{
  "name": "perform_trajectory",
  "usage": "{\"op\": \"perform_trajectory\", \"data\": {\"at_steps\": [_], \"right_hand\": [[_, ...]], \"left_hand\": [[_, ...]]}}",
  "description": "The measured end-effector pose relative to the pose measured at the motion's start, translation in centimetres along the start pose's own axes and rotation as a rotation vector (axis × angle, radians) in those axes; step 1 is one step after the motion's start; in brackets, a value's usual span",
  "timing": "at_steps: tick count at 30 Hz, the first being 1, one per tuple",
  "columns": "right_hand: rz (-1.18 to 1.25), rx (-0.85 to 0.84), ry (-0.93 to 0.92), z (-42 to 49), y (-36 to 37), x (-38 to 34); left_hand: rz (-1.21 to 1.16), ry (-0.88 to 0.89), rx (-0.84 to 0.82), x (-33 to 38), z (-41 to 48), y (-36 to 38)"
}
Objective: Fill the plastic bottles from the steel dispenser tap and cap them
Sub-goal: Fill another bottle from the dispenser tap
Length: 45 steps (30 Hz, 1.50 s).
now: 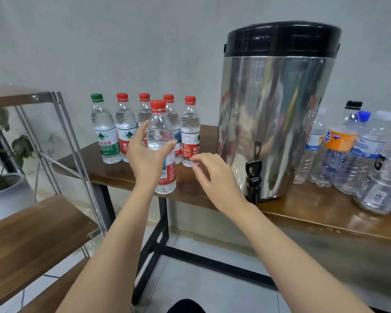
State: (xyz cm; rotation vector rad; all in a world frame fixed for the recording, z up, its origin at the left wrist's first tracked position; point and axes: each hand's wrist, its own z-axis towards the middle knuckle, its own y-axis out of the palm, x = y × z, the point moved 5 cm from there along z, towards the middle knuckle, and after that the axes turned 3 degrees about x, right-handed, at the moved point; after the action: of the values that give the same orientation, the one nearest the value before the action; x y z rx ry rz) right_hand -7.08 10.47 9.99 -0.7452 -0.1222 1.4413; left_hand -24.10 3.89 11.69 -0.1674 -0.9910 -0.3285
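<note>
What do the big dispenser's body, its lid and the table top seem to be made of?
Cylindrical silver dispenser body: apparently polished steel; it mirrors its surroundings. Domed black lid: probably glossy plastic, given soft highlights. Brown table top: wood or wood-look laminate; grain shows under a sheen.

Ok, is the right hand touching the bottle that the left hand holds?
Apart. The head view shows table between the right hand and the bottle gripped by the left hand.
</note>
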Motion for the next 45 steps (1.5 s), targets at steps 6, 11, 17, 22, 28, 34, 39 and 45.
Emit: {"op": "perform_trajectory", "data": {"at_steps": [6, 11, 17, 22, 28, 34, 39, 45], "right_hand": [[-0.032, -0.164, 0.174, 1.3, 5.7, 3.0], [-0.205, -0.25, 0.22, 1.6, 8.9, 5.1], [-0.459, -0.294, 0.202, 0.6, 11.2, 6.9], [-0.552, -0.223, 0.162, 0.5, 11.6, 7.2], [-0.628, -0.106, 0.071, 0.5, 11.9, 6.9], [-0.669, -0.091, 0.048, 0.4, 12.2, 7.0], [-0.664, -0.079, 0.032, 0.3, 12.2, 7.0], [-0.682, -0.09, 0.025, 0.3, 12.4, 7.0]], "left_hand": [[0.111, 0.03, 0.091, -3.4, 4.0, 0.9], [0.125, 0.033, 0.077, -5.4, 4.4, 1.3], [0.375, -0.001, 0.003, -8.3, 0.3, 1.4], [0.378, -0.022, 0.038, -10.7, 1.1, 0.2], [0.39, -0.052, 0.133, -12.5, 4.6, -2.1], [0.447, -0.085, 0.174, -14.7, 8.5, -3.0], [0.466, -0.07, 0.167, -15.8, 9.9, -2.8], [0.452, -0.046, 0.159, -16.4, 10.3, -2.9]]}}
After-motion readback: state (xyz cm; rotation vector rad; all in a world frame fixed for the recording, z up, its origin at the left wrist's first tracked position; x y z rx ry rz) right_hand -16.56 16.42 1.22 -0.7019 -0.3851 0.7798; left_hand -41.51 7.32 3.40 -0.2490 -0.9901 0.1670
